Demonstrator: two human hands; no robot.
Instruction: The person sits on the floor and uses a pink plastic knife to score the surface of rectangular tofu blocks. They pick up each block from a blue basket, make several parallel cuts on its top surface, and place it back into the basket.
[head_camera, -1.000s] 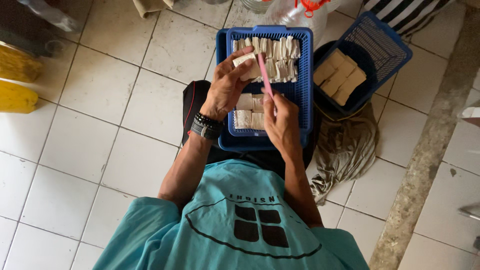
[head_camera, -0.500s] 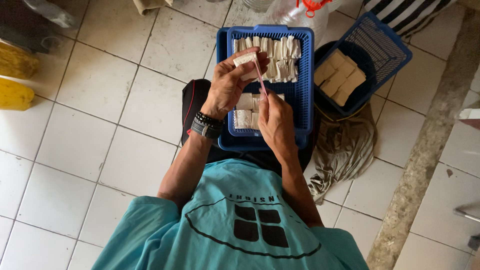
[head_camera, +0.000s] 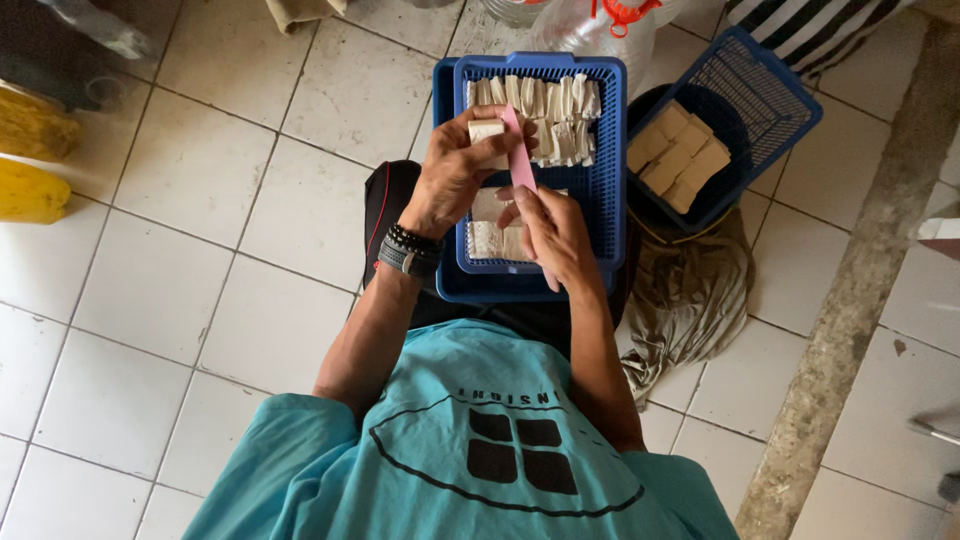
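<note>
Since half a second ago the thin pink plastic blade (head_camera: 520, 150) tilted more upright in the right hand (head_camera: 555, 235), fingers closed around it. Left hand (head_camera: 455, 175) grips a pale block (head_camera: 487, 132) above the blue plastic basket (head_camera: 605, 190), upper middle, on white floor tiles (head_camera: 200, 220).

Blue basket (head_camera: 600, 170), pale cream blocks (head_camera: 540, 100), pink strip (head_camera: 520, 155), teal shirt (head_camera: 470, 450), possibly black wristband (head_camera: 410, 250).

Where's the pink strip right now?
In the head view, the pink strip is in the right hand, upright over the blue basket, right beside the pale block held in the left hand.
</note>
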